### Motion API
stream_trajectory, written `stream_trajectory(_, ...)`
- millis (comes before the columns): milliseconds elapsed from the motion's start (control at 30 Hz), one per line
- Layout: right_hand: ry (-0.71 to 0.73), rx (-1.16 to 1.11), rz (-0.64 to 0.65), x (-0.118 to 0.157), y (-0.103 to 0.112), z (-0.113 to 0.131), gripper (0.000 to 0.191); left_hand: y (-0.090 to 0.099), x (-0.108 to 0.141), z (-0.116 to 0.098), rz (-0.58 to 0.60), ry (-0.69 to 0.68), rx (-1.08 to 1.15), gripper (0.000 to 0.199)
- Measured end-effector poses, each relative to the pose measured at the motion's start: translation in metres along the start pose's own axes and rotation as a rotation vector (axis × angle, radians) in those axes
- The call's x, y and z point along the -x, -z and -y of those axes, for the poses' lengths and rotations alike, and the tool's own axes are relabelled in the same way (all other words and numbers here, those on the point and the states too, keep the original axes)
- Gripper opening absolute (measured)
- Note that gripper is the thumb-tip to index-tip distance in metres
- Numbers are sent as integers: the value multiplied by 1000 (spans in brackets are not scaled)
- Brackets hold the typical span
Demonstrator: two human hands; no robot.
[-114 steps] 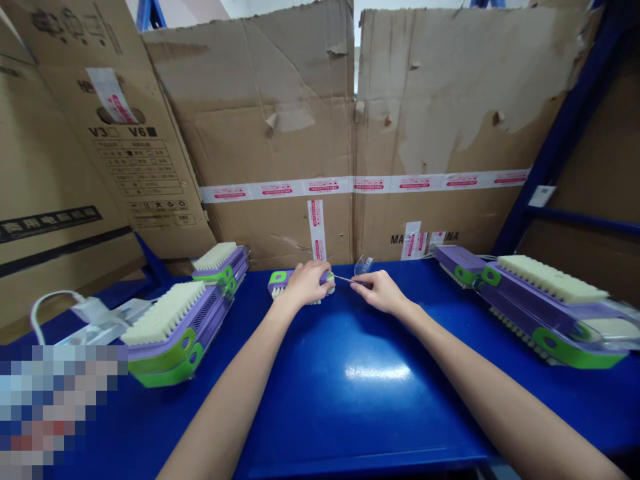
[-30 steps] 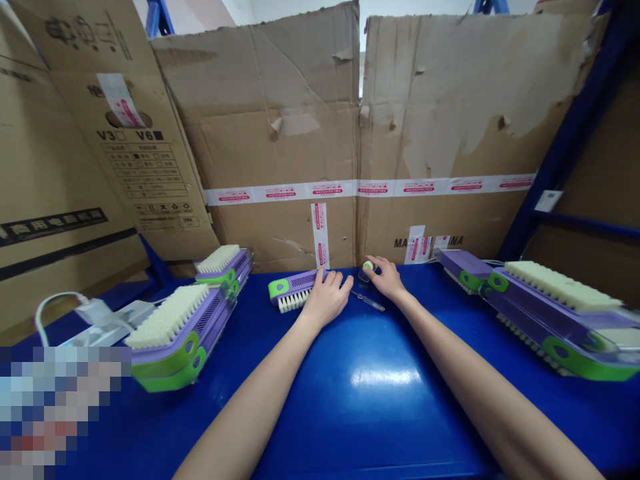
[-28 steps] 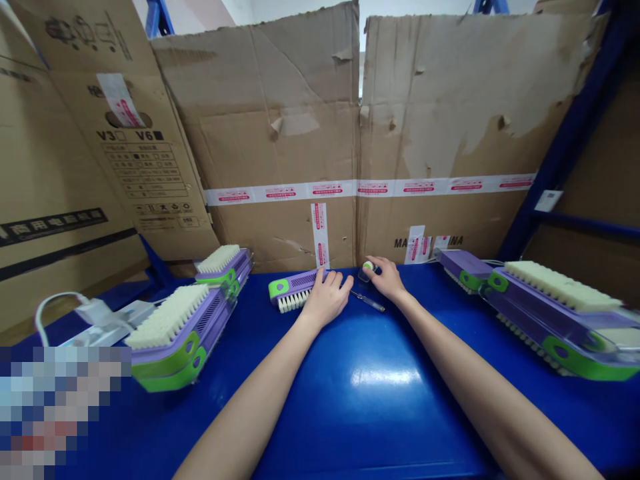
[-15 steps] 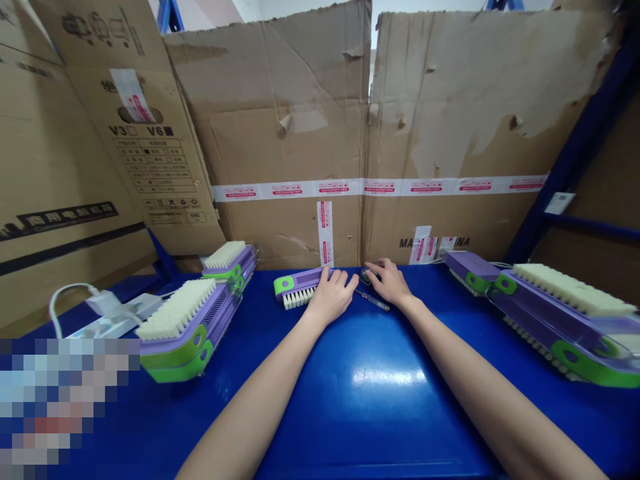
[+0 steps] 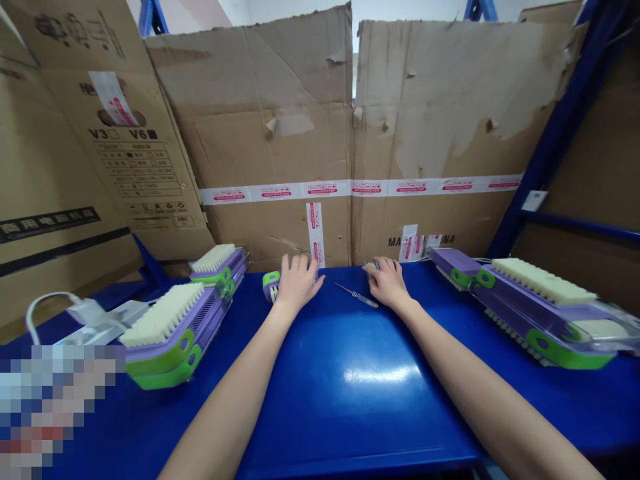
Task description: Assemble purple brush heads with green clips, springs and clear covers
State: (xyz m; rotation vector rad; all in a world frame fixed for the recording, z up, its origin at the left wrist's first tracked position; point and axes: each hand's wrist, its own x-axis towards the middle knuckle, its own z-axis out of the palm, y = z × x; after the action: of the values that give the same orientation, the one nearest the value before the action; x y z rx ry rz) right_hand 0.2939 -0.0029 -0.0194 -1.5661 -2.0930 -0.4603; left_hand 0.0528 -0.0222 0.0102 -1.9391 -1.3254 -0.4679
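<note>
My left hand (image 5: 299, 283) lies over a purple and green brush (image 5: 271, 279), fingers stretched forward and thumb apart. Only the brush's green end and a few white bristles show; the hand covers the rest. My right hand (image 5: 389, 285) is closed, fingers curled around a small roundish thing (image 5: 371, 266) that I cannot make out, mostly hidden. Between the hands a slim screwdriver (image 5: 361, 298) with a clear handle lies on the blue table (image 5: 320, 400), touched by neither hand.
Stacked purple and green brushes with cream bristles stand on the left (image 5: 163, 317) and on the right (image 5: 543, 283). A white power strip (image 5: 107, 323) with a plugged-in charger is at far left. Cardboard sheets (image 5: 275, 153) wall off the back; a blue post (image 5: 550, 133) rises at right.
My left hand has slid left, away from the screwdriver, and covers more of the brush. My right hand's fingers have curled in. The whole view has shifted slightly.
</note>
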Motion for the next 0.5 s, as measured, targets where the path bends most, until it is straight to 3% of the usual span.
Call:
stream_trajectory(167,226,76,107,0,15,17,33,-8,5,20,128,234,17,60)
stream_trajectory(500,366,6,101,6,31,49,35,-17,11,29,111,220,26,59)
